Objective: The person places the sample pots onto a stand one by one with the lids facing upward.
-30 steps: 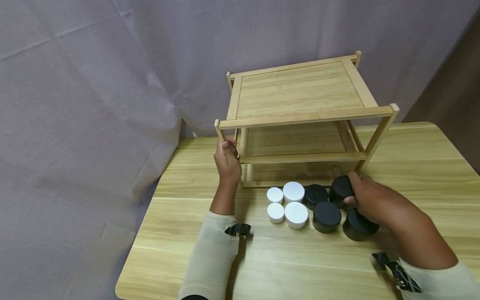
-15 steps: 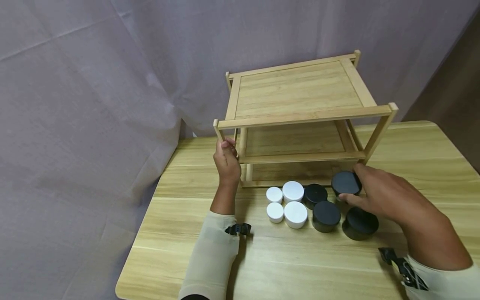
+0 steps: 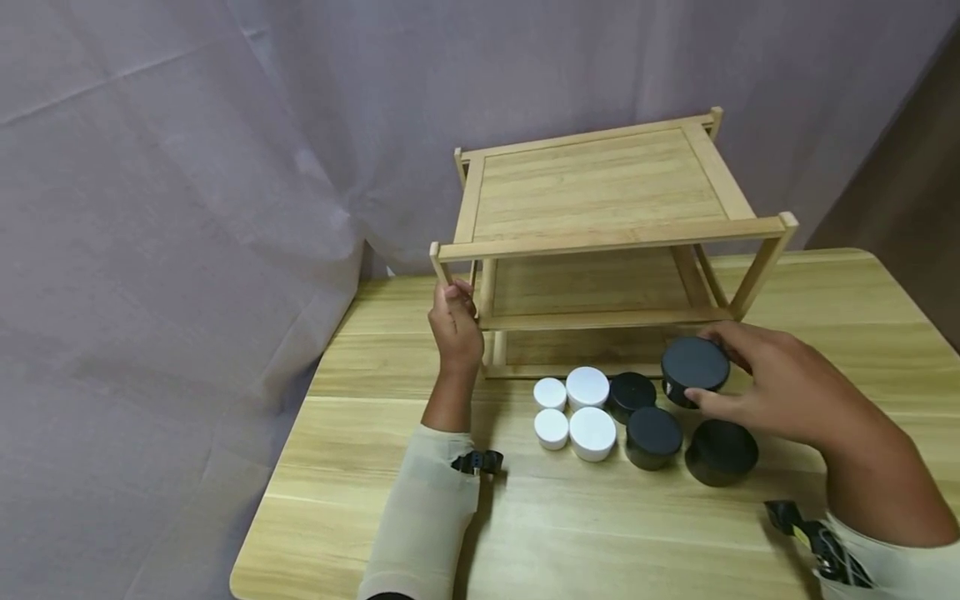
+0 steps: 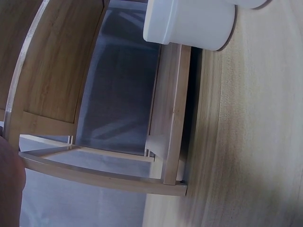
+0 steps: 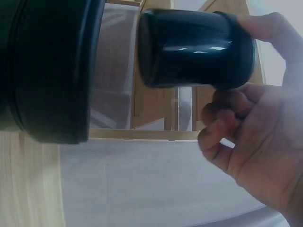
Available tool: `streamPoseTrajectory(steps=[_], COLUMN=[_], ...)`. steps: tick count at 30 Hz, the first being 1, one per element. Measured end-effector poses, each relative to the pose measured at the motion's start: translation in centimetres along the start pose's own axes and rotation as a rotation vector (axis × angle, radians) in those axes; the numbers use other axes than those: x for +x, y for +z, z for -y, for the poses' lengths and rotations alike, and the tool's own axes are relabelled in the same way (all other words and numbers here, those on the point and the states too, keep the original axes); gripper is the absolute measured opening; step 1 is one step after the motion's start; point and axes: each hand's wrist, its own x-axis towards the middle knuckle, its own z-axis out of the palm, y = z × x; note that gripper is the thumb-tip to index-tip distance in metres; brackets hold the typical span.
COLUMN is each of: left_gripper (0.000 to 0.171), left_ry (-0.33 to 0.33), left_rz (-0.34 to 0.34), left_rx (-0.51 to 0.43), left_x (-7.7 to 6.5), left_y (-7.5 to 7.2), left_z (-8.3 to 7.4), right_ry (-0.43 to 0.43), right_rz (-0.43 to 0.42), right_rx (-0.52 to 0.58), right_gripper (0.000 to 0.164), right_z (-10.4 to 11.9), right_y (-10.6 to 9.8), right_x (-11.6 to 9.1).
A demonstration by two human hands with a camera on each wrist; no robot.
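Note:
My left hand (image 3: pixel 457 333) grips the front left post of a wooden tiered rack (image 3: pixel 600 187); in the left wrist view only the edge of that hand (image 4: pixel 9 182) shows. My right hand (image 3: pixel 780 387) pinches a black lidded jar (image 3: pixel 694 367) between thumb and fingers, at the rack's front right corner. In the right wrist view this jar (image 5: pixel 194 49) appears raised, the thumb at its lid end. Three other black jars, among them one near my right wrist (image 3: pixel 722 452), stand beside it. Several white jars (image 3: pixel 592 433), small and larger, stand left of them in two rows.
The rack stands on a light wooden table (image 3: pixel 337 500), with a grey cloth (image 3: pixel 225 208) hanging behind and to the left. Its lower shelf edge (image 3: pixel 517 369) lies just behind the back row of jars. Bare table surface extends in front of the jars.
The black jar in my right hand has risen and shifted slightly right, and its lid now faces up more. My right hand has moved right with it. The left hand stays on the post.

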Motion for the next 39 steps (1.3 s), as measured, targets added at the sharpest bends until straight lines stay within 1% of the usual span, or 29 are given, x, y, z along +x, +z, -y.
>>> streamPoseTrajectory(steps=[2,4,10,14,19,23,29,35,39], left_gripper=[0.092,0.093,0.091,0.092,0.091,0.089,0.086,0.085,0.086], left_ry=[0.003,0.01,0.029,0.038,0.031,0.029,0.038,0.03,0.034], left_rz=[0.0,-0.005,0.002,0.005,0.01,0.02,0.031,0.016,0.025], left_rx=[0.013,0.023,0.024,0.035,0.05,0.048,0.04,0.038,0.032], left_x=[-0.1,-0.1,0.2,0.3,0.1,0.0,0.2,0.1,0.1], left_y=[0.0,-0.1,0.1,0.3,0.8,1.1,1.1,1.0,0.9], left_z=[0.0,0.1,0.2,0.2,0.2,0.2,0.0,0.1,0.2], right_ry=[-0.029,-0.062,-0.152,-0.186,-0.204,-0.23,-0.249,-0.263,-0.264], right_rz=[-0.044,-0.092,-0.241,-0.3,-0.329,-0.338,-0.349,-0.333,-0.339], right_rx=[0.037,0.07,0.16,0.245,0.323,0.351,0.378,0.362,0.325], right_gripper=[0.068,0.067,0.074,0.076,0.074,0.074,0.074,0.075,0.075], right_z=[-0.1,-0.1,-0.2,-0.3,-0.2,-0.4,-0.5,-0.1,0.4], right_y=[0.1,0.2,0.1,-0.3,-0.9,-1.1,-1.2,-2.2,-3.4], right_x=[-0.2,-0.3,-0.6,-0.9,-1.3,-1.4,-1.6,-1.4,-0.9])
